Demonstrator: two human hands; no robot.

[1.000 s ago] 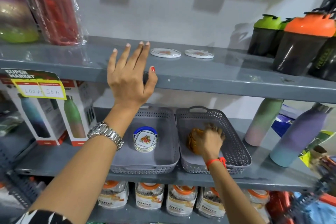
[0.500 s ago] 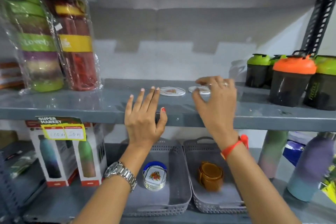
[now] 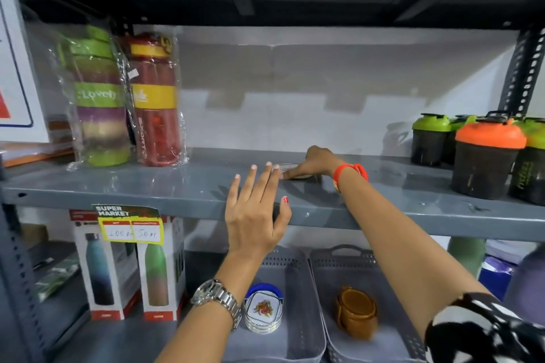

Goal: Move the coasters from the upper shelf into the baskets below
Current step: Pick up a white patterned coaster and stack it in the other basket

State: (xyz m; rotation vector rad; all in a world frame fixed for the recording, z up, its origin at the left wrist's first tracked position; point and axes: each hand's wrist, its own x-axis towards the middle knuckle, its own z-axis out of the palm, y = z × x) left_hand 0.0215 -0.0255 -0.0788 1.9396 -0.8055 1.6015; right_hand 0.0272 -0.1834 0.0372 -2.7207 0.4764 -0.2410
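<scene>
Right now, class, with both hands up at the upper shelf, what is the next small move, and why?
Probably the right hand should close its fingers on the white coaster beneath it and lift it off the upper shelf. The hand already covers that coaster, and the left basket below holds a matching white stack. The left hand is open and holds nothing.

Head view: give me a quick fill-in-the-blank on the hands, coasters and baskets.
1. The right hand presses on a white coaster lying on the ____ shelf.
2. The left hand is open, and its wrist bears a metal ____.
3. The stack of brown coasters sits in the ____ basket.
4. The left basket holds a stack of white coasters with a ____ picture on top.

Missing words: upper; watch; right; flower
</scene>
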